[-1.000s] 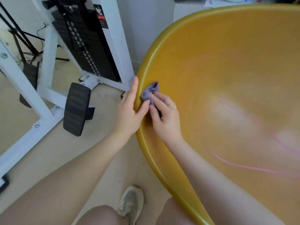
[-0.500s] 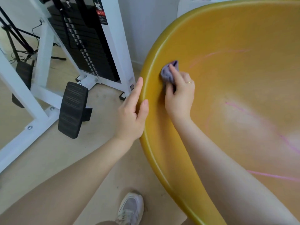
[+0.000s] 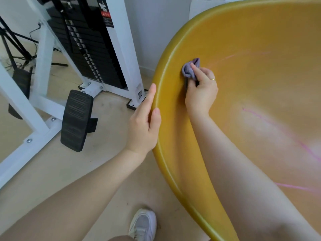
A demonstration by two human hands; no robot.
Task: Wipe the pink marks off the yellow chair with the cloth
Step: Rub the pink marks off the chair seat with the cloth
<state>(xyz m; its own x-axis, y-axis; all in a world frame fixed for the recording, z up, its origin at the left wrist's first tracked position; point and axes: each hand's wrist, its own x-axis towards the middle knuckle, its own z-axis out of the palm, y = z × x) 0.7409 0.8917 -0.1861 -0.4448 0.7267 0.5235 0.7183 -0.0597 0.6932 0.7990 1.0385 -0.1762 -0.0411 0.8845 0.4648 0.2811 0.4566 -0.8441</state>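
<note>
The yellow chair [image 3: 173, 171] is a big rounded shell filling the right side of the view. Pink marks [image 3: 257, 116] streak its inner surface, a faint one [image 3: 243, 54] higher up and another [image 3: 293, 186] low by my forearm. My right hand [image 3: 201, 91] grips a small bunched purple cloth [image 3: 190, 68] and presses it against the inside wall just below the rim. My left hand [image 3: 145, 124] holds the chair's rim, thumb on the inner edge, fingers straight along the outside.
A white weight machine [image 3: 119, 49] with a black weight stack and a black foot pad [image 3: 76, 119] stands on the floor to the left. A tripod [image 3: 15, 49] is behind it. My shoe [image 3: 143, 225] shows below.
My right hand has carried the cloth up and right along the inside wall, away from my left hand, and is still near the upper rim. My left hand stays on the rim.
</note>
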